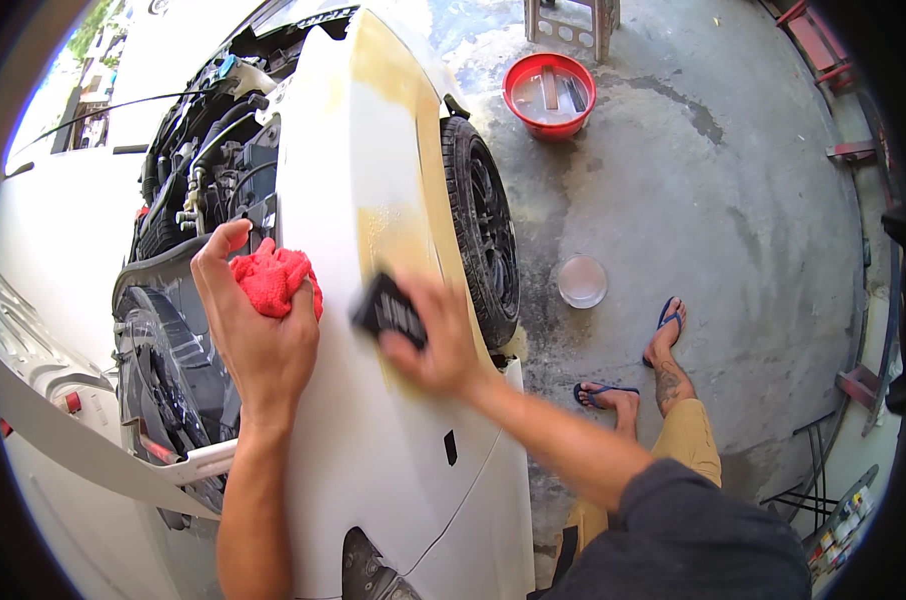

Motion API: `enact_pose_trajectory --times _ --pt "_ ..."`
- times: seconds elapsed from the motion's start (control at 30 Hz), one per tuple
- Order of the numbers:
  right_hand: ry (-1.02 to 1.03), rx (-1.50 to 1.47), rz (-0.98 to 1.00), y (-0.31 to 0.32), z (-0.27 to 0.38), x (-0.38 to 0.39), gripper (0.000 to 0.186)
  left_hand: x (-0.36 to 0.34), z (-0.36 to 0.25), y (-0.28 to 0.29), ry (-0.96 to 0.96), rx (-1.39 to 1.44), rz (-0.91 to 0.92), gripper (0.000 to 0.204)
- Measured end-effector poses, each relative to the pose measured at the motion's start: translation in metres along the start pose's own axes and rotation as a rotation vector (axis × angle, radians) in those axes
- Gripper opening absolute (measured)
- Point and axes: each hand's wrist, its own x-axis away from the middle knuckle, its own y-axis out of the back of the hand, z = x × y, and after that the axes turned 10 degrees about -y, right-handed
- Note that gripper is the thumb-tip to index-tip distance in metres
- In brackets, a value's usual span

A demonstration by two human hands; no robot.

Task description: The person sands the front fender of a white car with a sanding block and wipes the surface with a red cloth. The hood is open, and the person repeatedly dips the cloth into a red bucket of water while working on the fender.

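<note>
My right hand [438,330] grips a black sanding block [386,308] and presses it against the white car fender [333,400]. The block lies at the lower part of a yellowish patch of filler [398,235], whose surface looks wet with droplets. My right hand is a little blurred by motion. Over the fender's inner edge, beside the engine bay, my left hand [263,330] holds a crumpled red cloth [273,280]. The fingers of that hand are curled round the cloth. What lies under the block is hidden.
The engine bay [213,170] lies exposed on the left. A black-rimmed wheel [483,225] stands right of the fender. On the concrete floor are a red basin [550,125] of water with flat pieces in it, a round clear container [583,281] and a grey stand [573,28].
</note>
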Motion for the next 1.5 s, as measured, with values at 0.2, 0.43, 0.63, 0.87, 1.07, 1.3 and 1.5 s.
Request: enact_pose_trajectory --times 0.2,0.43,0.63,0.87,1.07,1.3,1.5 --pt "0.072 0.041 0.037 0.0 -0.024 -0.025 0.076 0.0 0.0 -0.001 -0.003 0.012 0.002 0.06" --pt "0.187 0.026 0.089 0.007 -0.033 0.015 0.084 0.002 -0.002 -0.001 0.033 0.022 0.029 0.059" --pt "0.15 0.047 0.031 -0.002 -0.045 -0.064 0.073 0.002 0.001 -0.002 0.003 0.048 0.028 0.06" --pt "0.177 -0.004 0.175 0.026 -0.038 0.043 0.086 0.002 -0.001 -0.001 0.048 0.054 0.039 0.06" --pt "0.159 0.136 -0.013 0.0 -0.082 -0.096 0.068 0.004 -0.001 -0.002 0.025 0.045 0.044 0.059" --pt "0.098 0.065 0.206 0.032 -0.075 0.059 0.084 0.002 -0.002 -0.001 0.047 0.081 0.041 0.06" --pt "0.106 0.134 0.032 0.011 -0.082 -0.1 0.067 0.002 -0.003 -0.002 -0.036 0.024 0.021 0.06"
